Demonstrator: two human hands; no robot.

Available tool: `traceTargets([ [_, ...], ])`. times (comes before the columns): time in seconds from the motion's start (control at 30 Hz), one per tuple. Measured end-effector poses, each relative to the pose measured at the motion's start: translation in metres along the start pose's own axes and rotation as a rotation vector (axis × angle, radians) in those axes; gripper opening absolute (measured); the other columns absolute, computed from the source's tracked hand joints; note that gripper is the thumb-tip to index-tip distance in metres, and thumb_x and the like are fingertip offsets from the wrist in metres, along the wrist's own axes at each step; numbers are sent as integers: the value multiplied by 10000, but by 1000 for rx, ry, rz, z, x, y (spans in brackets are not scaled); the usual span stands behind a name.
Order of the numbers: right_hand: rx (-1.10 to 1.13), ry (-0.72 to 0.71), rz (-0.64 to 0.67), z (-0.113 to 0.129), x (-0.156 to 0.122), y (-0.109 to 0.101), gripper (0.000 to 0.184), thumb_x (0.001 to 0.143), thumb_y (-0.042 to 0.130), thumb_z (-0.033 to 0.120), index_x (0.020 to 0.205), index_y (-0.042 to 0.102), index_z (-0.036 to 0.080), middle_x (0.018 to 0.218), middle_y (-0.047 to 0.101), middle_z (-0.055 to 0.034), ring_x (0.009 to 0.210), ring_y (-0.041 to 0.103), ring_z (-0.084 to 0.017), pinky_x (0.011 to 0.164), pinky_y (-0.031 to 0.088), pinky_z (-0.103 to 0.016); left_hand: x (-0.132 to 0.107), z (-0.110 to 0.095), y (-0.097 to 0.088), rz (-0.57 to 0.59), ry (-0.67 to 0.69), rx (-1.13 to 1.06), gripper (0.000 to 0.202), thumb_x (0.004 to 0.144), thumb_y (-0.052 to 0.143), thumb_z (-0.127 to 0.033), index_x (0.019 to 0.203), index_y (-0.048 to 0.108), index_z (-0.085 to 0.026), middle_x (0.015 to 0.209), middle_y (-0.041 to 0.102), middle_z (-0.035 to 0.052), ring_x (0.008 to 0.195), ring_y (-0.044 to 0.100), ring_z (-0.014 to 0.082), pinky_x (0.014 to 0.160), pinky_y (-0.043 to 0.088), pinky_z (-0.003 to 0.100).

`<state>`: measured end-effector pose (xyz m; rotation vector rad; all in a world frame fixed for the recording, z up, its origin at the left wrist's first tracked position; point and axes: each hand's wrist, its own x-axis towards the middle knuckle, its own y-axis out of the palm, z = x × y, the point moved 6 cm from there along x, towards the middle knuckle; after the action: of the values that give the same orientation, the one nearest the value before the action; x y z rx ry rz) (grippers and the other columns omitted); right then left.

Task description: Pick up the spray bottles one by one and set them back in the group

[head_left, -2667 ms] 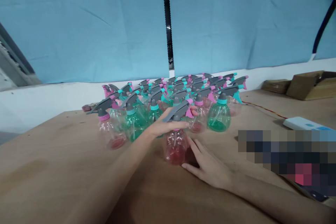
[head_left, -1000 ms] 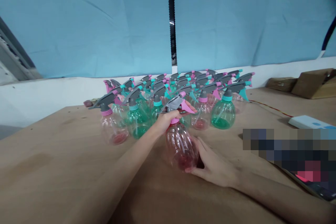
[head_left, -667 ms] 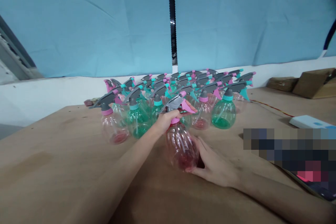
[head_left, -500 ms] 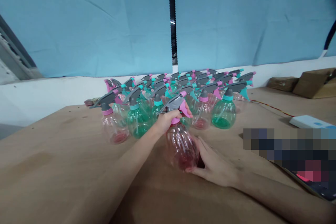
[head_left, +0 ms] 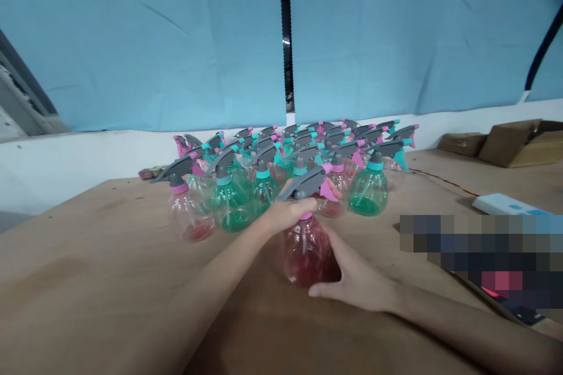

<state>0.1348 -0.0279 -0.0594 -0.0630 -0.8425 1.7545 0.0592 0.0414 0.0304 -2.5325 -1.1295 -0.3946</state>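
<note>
A clear pink spray bottle (head_left: 303,255) with a grey head and pink trigger stands nearly upright in front of me, reddish at its base. My left hand (head_left: 294,212) is wrapped round its neck just under the spray head, with fingertips behind the pink trigger. Cupped against the bottle's lower right side is my right hand (head_left: 358,278), thumb at the front near the base and fingers partly hidden behind it. Just beyond are more spray bottles, among them a green one (head_left: 368,190) on the right and a pink one (head_left: 189,214) on the left.
Several rows of pink and green spray bottles fill the back of the wooden table (head_left: 88,281). To the right are cardboard boxes (head_left: 510,143), a white device (head_left: 505,206) with a thin cable, and a blurred-out area. A blue curtain (head_left: 176,41) hangs behind.
The held bottle has gone from tilted to nearly upright, its head moving right and slightly down. My left hand moved with it. My right hand stays at its side.
</note>
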Motion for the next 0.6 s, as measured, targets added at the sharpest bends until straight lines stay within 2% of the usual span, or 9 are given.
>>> traceTargets([
  [0.13, 13, 33, -94, 0, 0, -1, 799, 724, 639, 372, 1356, 174, 223, 1393, 317, -131, 1284, 309, -275, 1035, 297, -498, -6, -10, 10, -37, 43, 153, 276, 615, 511, -160, 835, 666, -221, 778, 657, 6, 846, 600, 220, 798, 451, 329],
  [0.27, -40, 24, -157, 3, 2, -4, 833, 685, 662, 340, 1352, 181, 206, 1334, 386, -148, 1276, 319, -298, 1024, 306, -510, -11, -11, 9, -86, 106, 309, 350, 743, 544, -235, 1091, 580, -233, 1026, 632, 34, 1007, 552, 231, 896, 410, 364],
  [0.33, -58, -3, -191, 7, 1, -10, 857, 669, 666, 308, 1358, 164, 210, 1314, 405, -146, 1270, 329, -303, 1021, 308, -515, -20, -6, 8, -89, 143, 373, 510, 761, 583, -278, 1252, 445, -256, 1228, 531, 53, 1150, 463, 243, 982, 343, 392],
  [0.4, -55, -4, -213, 6, -4, -17, 869, 666, 663, 276, 1363, 148, 217, 1312, 406, -147, 1244, 371, -302, 1007, 329, -519, -34, 5, 6, -71, 127, 454, 682, 758, 611, -314, 1353, 283, -263, 1383, 371, 81, 1249, 360, 265, 1034, 282, 430],
  [0.5, -13, 59, -246, -4, -20, -36, 867, 681, 667, 285, 1364, 137, 225, 1311, 416, -152, 1186, 443, -307, 958, 384, -534, -62, 23, 4, -7, 65, 638, 733, 803, 552, -349, 1400, 142, -238, 1455, 230, 110, 1307, 270, 270, 1065, 247, 448],
  [0.6, 109, 108, -294, -19, -40, -68, 738, 751, 624, 346, 1332, 182, 241, 1234, 497, -145, 1067, 554, -282, 875, 477, -470, -84, 37, 9, 196, 42, 839, 637, 846, 466, -328, 1398, 167, -223, 1460, 235, 96, 1324, 245, 245, 1084, 223, 437],
])
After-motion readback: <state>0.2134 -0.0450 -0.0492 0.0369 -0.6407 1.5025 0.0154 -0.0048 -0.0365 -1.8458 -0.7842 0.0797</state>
